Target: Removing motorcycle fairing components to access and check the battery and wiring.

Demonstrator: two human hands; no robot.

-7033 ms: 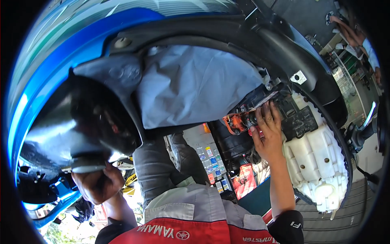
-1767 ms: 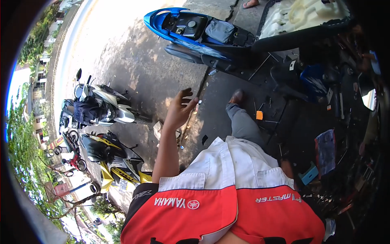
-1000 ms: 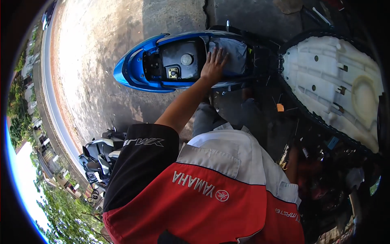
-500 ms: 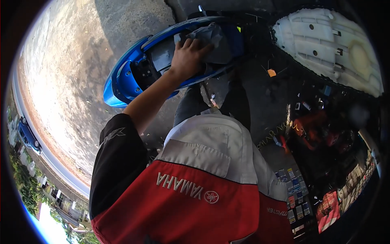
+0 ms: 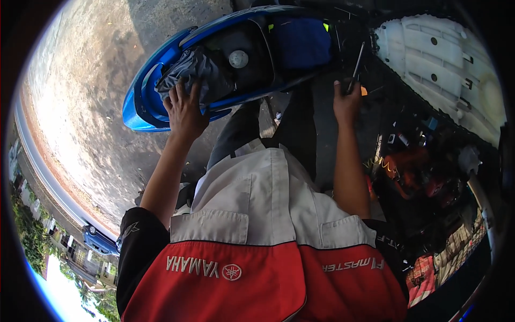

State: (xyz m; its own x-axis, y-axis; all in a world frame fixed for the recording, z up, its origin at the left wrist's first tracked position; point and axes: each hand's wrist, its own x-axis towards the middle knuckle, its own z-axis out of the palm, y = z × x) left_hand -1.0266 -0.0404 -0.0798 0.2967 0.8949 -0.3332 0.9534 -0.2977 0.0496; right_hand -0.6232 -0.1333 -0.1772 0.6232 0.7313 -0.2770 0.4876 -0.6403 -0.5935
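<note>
A blue scooter body (image 5: 140,115) stretches across the top of the view, its under-seat area exposed. My left hand (image 5: 185,110) grips a crumpled dark grey cloth or plastic bundle (image 5: 196,67) at the left part of that area, fingers spread over its near side. Right of the bundle, a round silvery cap (image 5: 238,59) sits in a black recess. A dark blue surface (image 5: 303,45) shows inside the compartment beyond. My right hand (image 5: 347,99), off the scooter's near side, is closed around a screwdriver (image 5: 359,64) whose shaft points away from me.
A large pale seat base (image 5: 429,75) lies underside up at the far right. An orange-red tool or machine (image 5: 402,163) stands among dark clutter below it. Sunlit concrete (image 5: 96,107) spreads to the left, with a road and a blue car (image 5: 101,240) beyond.
My left hand has moved left along the scooter with the grey bundle, uncovering the cap and compartment. My right hand has come into view with the screwdriver. The car has moved along the road.
</note>
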